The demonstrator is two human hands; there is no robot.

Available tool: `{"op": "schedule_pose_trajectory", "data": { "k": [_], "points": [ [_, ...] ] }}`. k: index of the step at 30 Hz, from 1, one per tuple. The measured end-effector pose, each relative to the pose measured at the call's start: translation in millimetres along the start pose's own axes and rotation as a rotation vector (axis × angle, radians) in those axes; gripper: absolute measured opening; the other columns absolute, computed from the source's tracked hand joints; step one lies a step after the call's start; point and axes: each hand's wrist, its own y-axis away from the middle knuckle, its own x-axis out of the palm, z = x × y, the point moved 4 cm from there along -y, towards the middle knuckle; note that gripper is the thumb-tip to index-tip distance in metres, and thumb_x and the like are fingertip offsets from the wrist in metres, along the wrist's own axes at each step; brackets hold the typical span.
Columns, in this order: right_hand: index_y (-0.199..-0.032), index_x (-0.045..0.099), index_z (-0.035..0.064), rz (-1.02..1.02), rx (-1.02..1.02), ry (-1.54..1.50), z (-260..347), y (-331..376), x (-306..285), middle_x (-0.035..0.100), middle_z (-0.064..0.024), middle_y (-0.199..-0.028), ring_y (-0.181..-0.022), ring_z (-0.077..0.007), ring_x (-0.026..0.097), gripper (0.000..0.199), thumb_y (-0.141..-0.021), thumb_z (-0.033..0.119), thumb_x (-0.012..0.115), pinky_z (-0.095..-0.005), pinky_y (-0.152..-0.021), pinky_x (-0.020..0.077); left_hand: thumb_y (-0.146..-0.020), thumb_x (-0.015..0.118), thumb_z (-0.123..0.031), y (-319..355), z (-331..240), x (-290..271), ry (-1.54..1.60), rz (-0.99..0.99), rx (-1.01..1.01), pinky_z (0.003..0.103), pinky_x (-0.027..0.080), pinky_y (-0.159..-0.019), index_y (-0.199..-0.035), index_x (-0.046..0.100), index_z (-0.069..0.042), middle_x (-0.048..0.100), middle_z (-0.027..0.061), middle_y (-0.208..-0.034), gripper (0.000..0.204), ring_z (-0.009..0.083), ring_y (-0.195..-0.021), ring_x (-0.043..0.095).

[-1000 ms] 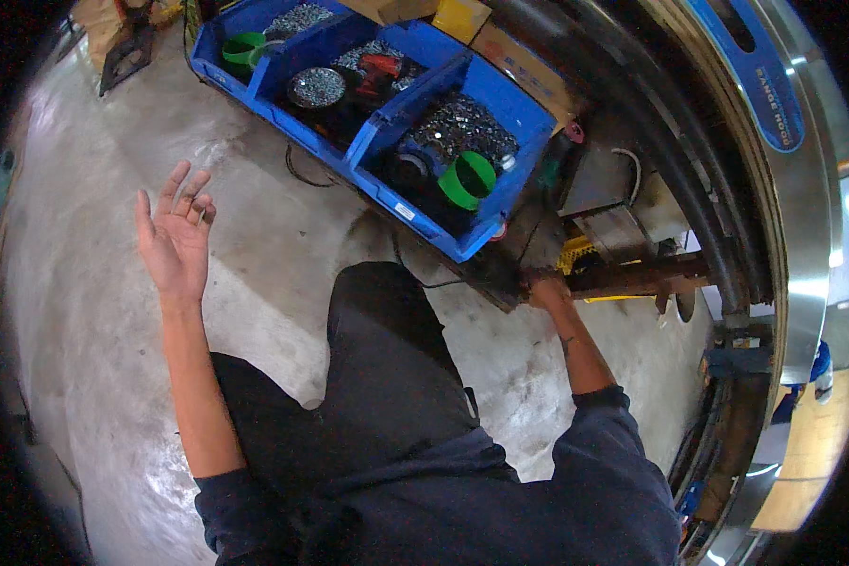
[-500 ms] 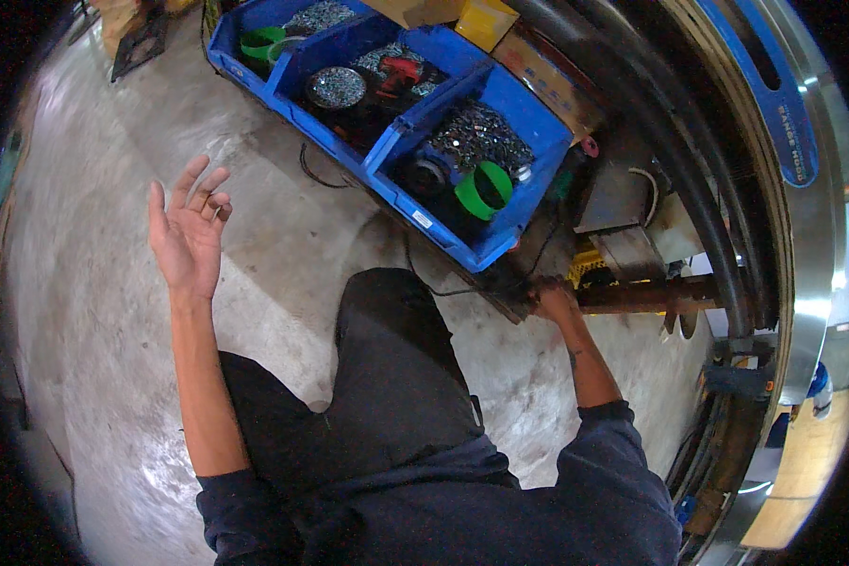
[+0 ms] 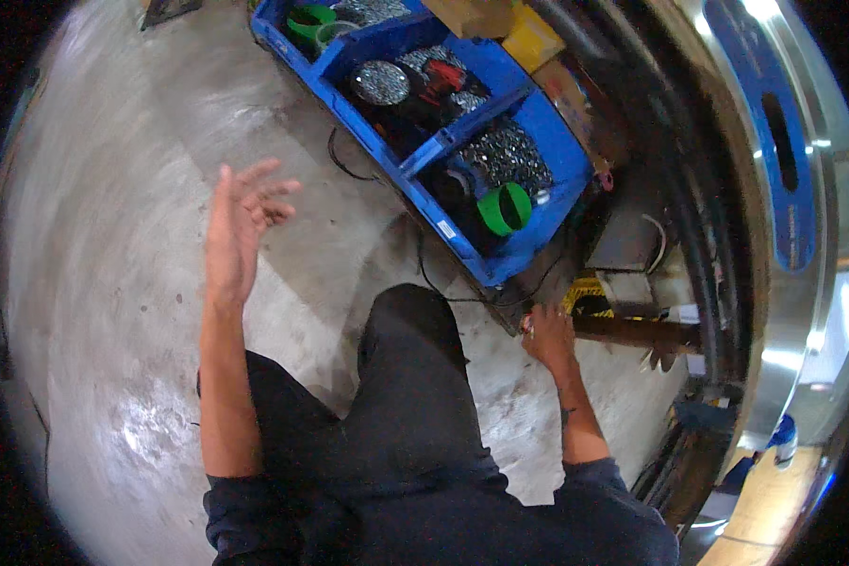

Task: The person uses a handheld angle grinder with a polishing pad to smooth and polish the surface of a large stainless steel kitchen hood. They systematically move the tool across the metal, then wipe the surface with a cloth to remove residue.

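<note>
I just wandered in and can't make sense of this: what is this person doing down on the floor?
A person crouches on a concrete floor beside a large metal machine. Their right hand grips the end of a rusty brown bar that runs toward the machine. Their left hand is raised in the air, open and empty. Just ahead sits a blue bin with compartments of screws and green rings.

Workshop or industrial floor. Bare, stained concrete floor; blue compartment bin packed with metal fasteners and green plastic rings; loose black cables; large curved steel rim of some machine or drum at right; cardboard boxes behind the bin.
</note>
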Motion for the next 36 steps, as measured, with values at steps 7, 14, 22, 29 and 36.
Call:
{"op": "schedule_pose_trajectory", "data": {
  "k": [7,14,22,29,36],
  "points": [
    [-0.134,0.058,0.0037,-0.102,-0.179,-0.003,69,51,-130,0.06,-0.0212,-0.128,-0.127,-0.0459,0.057,0.06,-0.081,0.023,0.078,-0.0574,-0.108,0.0495,-0.112,0.058,-0.048,69,59,-23,-0.816,0.078,-0.274,0.046,0.056,-0.097,-0.139,0.067,-0.002,0.077,0.0191,-0.121,0.055,0.0293,-0.106,0.074],
    [-0.119,0.06,0.005,-0.088,-0.39,-0.157,128,75,-305,0.061,-0.0205,-0.116,-0.116,-0.0452,0.058,0.048,-0.079,0.021,0.082,-0.0571,-0.101,0.0499,-0.109,0.066,-0.037,203,-6,56,-0.523,0.144,-0.348,0.043,0.058,-0.098,-0.142,0.066,-0.004,0.078,0.0186,-0.121,0.047,0.0282,-0.113,0.075],
    [-0.111,0.062,0.006,-0.23,-0.919,-0.03,181,166,-542,0.061,-0.0208,-0.112,-0.113,-0.0426,0.059,0.047,-0.076,0.025,0.086,-0.0541,-0.096,0.0476,-0.112,0.065,-0.029,283,-180,167,-0.226,0.065,-0.305,0.044,0.05,-0.113,-0.164,0.039,-0.004,0.066,0.0175,-0.142,0.062,0.0245,-0.135,0.06],
    [-0.106,0.065,0.006,-0.393,-1.215,0.032,203,238,-697,0.064,-0.0184,-0.105,-0.107,-0.0403,0.061,0.051,-0.072,0.033,0.091,-0.0523,-0.094,0.0479,-0.103,0.055,-0.003,314,-374,223,0.044,0.035,-0.263,0.042,0.037,-0.125,-0.171,0.021,-0.003,0.043,0.0157,-0.166,0.076,0.026,-0.152,0.045],
    [-0.102,0.067,0.006,-0.457,-1.246,0.107,188,259,-736,0.069,-0.0161,-0.1,-0.105,-0.0369,0.065,0.028,-0.085,0.026,0.076,-0.051,-0.096,0.0474,-0.1,0.063,-0.005,310,-392,253,0.3,0.081,-0.171,0.036,0.041,-0.122,-0.17,0.023,-0.003,0.049,0.0104,-0.161,0.08,0.0203,-0.147,0.048]
  ]
}}
